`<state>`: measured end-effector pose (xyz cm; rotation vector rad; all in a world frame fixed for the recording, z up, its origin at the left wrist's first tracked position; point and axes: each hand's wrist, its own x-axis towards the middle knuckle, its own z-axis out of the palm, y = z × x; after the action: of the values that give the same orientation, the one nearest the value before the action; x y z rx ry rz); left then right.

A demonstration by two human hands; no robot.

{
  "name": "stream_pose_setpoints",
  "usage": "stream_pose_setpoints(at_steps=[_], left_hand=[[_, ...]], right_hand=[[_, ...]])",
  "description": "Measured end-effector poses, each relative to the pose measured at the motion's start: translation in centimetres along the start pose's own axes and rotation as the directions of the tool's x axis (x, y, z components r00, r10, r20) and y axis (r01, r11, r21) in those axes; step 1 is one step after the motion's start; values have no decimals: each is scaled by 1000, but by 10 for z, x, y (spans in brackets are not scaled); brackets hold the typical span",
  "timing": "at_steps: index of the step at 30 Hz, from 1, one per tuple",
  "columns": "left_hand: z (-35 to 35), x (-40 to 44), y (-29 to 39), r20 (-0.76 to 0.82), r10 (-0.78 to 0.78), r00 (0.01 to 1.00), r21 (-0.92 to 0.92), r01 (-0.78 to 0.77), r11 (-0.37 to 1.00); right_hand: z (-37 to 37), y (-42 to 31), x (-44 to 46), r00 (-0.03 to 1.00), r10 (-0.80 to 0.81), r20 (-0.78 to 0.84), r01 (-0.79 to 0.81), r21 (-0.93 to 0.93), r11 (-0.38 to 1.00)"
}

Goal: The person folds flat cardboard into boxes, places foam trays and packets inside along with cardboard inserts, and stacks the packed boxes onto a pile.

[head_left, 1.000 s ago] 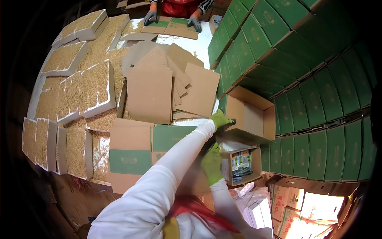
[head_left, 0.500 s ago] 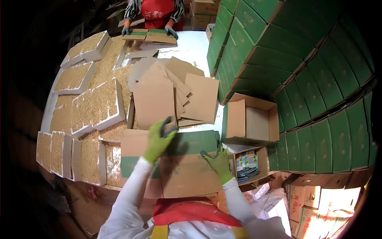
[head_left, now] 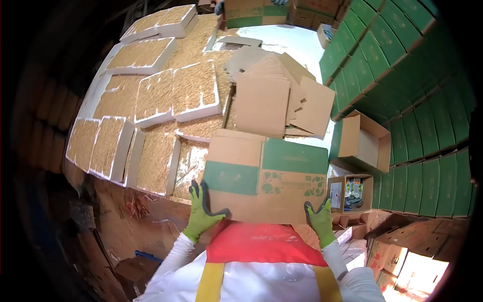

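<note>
A flat, folded cardboard box [head_left: 289, 189] with green bands lies in front of me at the table's near edge. My left hand [head_left: 204, 214], in a green glove with dark fingertips, is at its left edge, thumb and fingers spread apart. At the box's right edge is my right hand [head_left: 319, 219], gloved alike, its thumb and fingers also apart around the corner. Beyond the box lies a pile of brown cardboard sheets [head_left: 261, 103].
White trays of grain-like material [head_left: 193, 90] fill the left side. On the right are an open empty carton [head_left: 370, 143], a small box of packets [head_left: 353, 194] and stacked green boxes [head_left: 420, 183]. A co-worker's gloved hands hold another box [head_left: 249, 12] at the far end.
Both my hands have moved to the sides of the folded box, whose printed pattern now shows. The co-worker's box now stands up more. The view has shifted left.
</note>
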<state>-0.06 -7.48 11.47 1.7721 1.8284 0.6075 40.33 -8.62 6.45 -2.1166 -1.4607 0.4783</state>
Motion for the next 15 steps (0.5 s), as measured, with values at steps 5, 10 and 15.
stream_pose_setpoints(at_steps=[5,10,15], left_hand=[[-105,27,40,373,465,803,215,-562,799],[-193,116,86,358,436,825,47,-483,874],[-167,139,173,203,585,785,409,-611,677]], right_hand=[[-127,-164,51,892,143,430,42,-393,919],[-166,-254,67,601,-672,432,783,-150,604],[-125,-241,127,638,-686,350,759,-133,638]])
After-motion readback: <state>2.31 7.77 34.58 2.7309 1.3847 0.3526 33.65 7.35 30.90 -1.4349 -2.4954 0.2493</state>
